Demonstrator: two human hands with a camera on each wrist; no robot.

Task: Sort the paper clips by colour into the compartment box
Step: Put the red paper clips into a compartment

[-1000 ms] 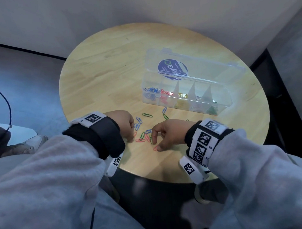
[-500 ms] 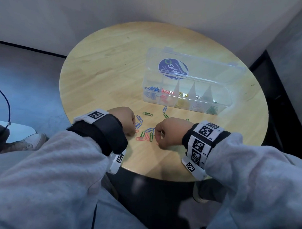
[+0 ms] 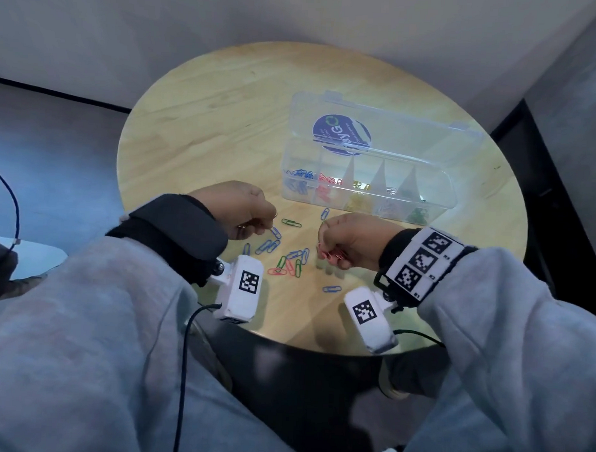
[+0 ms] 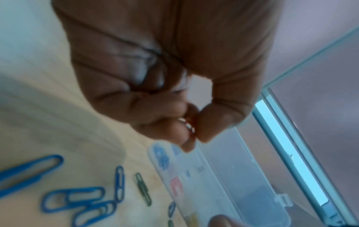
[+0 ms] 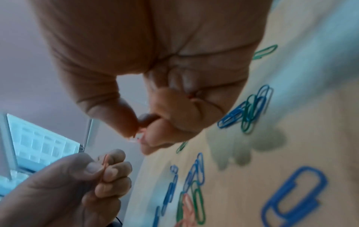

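Box (image 3: 440, 183) already holds sorted clips, a dozen-odd loose clips (image 3: 290, 259) remain on the worktop (image 3: 209, 121); left hand (image 3: 246, 210) and right hand (image 3: 353, 241) each pinch red clips (image 3: 329, 255).

Both arms in loose light grey sweatshirt sleeves (image 3: 94, 320), fleecy knit, reaching to the wrists. Grey trousers (image 3: 236, 416) of similar cloth below.

Left wrist: wide black strap (image 3: 174, 231) wrapped over the cuff. A white box-shaped camera unit (image 3: 241, 296) hangs under it, one square black-and-white marker on its face, metal ball joint at the mount. Thin black cable (image 3: 183, 374) runs from the unit down across the lap.

Right wrist: black strap carrying a white band (image 3: 423, 267) with three square black-and-white markers in a row. Second white camera unit (image 3: 367, 318) below, one marker, its own thin dark cable (image 3: 418, 334) trailing right.
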